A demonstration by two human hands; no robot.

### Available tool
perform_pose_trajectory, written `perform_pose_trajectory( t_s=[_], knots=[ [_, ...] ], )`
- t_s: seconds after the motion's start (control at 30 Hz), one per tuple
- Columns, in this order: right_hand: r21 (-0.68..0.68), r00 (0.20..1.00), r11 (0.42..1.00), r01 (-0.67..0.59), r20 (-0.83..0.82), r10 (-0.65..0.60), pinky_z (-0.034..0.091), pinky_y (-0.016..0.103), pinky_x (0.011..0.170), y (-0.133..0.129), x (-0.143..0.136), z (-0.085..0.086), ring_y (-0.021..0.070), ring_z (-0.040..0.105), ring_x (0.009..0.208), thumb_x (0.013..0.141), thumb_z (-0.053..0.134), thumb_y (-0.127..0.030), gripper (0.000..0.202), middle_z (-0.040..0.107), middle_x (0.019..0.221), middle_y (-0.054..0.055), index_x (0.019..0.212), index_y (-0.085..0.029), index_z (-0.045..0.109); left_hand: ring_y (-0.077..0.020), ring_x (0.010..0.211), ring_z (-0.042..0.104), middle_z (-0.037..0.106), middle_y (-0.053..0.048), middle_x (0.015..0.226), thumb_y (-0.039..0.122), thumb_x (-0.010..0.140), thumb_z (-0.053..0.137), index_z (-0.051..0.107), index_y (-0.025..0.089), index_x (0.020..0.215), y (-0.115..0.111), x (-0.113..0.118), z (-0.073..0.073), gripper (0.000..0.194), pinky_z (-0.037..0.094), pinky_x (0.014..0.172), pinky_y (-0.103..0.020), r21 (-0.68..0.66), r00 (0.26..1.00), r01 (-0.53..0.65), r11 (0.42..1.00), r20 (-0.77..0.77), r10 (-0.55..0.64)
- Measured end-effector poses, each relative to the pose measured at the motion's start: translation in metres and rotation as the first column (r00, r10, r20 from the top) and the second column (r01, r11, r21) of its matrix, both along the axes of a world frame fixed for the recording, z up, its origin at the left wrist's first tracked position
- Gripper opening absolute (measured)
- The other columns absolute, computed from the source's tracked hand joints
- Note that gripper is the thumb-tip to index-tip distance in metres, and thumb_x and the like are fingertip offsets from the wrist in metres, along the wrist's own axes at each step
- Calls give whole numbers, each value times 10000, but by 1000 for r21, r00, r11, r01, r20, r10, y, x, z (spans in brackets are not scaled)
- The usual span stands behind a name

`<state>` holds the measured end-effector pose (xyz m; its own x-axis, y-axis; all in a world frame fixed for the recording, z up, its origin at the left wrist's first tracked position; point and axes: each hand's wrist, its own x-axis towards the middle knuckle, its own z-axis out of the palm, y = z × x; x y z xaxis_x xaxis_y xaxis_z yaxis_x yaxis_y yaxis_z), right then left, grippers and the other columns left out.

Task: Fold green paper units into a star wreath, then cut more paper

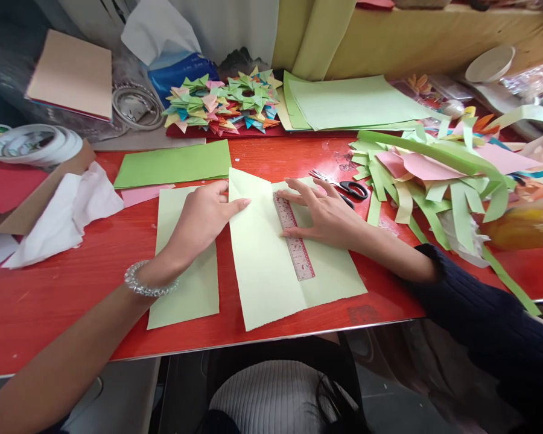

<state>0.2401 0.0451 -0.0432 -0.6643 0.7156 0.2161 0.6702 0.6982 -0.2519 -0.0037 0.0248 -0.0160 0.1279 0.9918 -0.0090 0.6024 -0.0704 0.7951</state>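
A pale green sheet of paper (265,265) with a crease down its middle lies before me, its left part lifted a little. My left hand (203,220) pinches that sheet's upper left edge between thumb and fingers. On the crease rests a clear ruler with red markings (301,256). My right hand (323,214) lies over the ruler's upper end, fingers spread, thumb on its edge, pressing it to the paper. Another pale green sheet (185,301) is under my left wrist. Scissors with black handles (353,190) lie just beyond my right hand, partly hidden by it.
A brighter green folded sheet (174,164) lies at the back left. Folded-paper wreaths (221,102) and a stack of green paper (357,102) stand along the back. Paper strips (434,175) heap up on the right. White tape rolls (34,144) and crumpled tissue (72,208) are left.
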Motion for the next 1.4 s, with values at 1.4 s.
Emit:
perform_pose_trajectory(
  t_s=[1.4],
  knots=[
    [128,1000,992,20,9,-21,-6,581,1187,-36,-1,-1,259,447,1353,857,577,-573,1052,576,1374,77,1527,-166,-125,-174,584,616,671,-12,669,369,699,737,668,168,760,-9,8,12,222,441,504,-261,-248,985,-27,968,161,69]
  ],
)
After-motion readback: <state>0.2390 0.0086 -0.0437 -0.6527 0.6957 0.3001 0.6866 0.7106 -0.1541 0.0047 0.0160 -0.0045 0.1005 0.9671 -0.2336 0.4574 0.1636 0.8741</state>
